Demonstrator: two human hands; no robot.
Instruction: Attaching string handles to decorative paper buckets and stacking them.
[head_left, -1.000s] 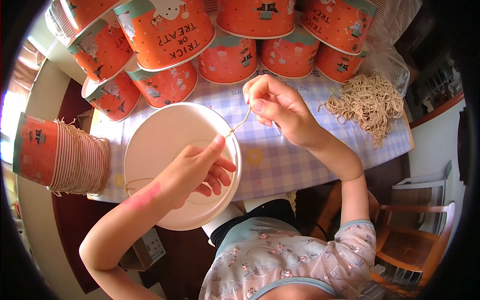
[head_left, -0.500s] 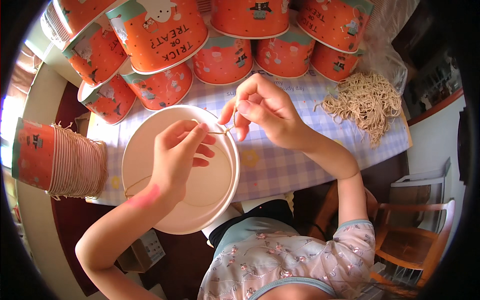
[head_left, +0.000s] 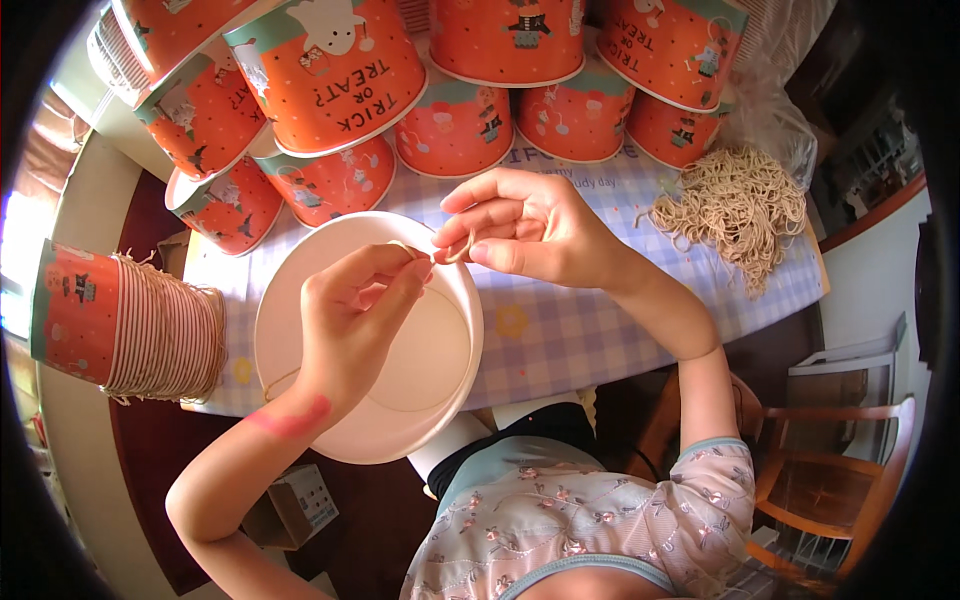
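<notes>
Between my hands, over the right part of a white paper bucket (head_left: pixel 440 380), is a short length of tan cord (head_left: pixel 459 251). My left hand (head_left: pixel 352 318) pinches it between thumb and fingertips. My right hand (head_left: pixel 545 232) is bent around the cord's other part, thumb and fingers close together, the upper fingers extended. The exact grip there is partly hidden. The bucket stands mouth up, its inside facing me; another bit of cord (head_left: pixel 281 382) shows at its left edge beside my left wrist.
Orange printed buckets (head_left: pixel 330 90) stand stacked along the far side. At right lies a tangled heap of tan cords (head_left: pixel 740 215) beside clear plastic (head_left: pixel 790 120). A nested bucket stack with cords (head_left: pixel 165 325) is at left. A checked cloth (head_left: pixel 580 330) covers the table; a wooden chair (head_left: pixel 830 480) stands lower right.
My hands have come closer together, so less cord shows between them. My right fingers have straightened somewhat and its thumb has lowered. The whole view has shifted slightly.
</notes>
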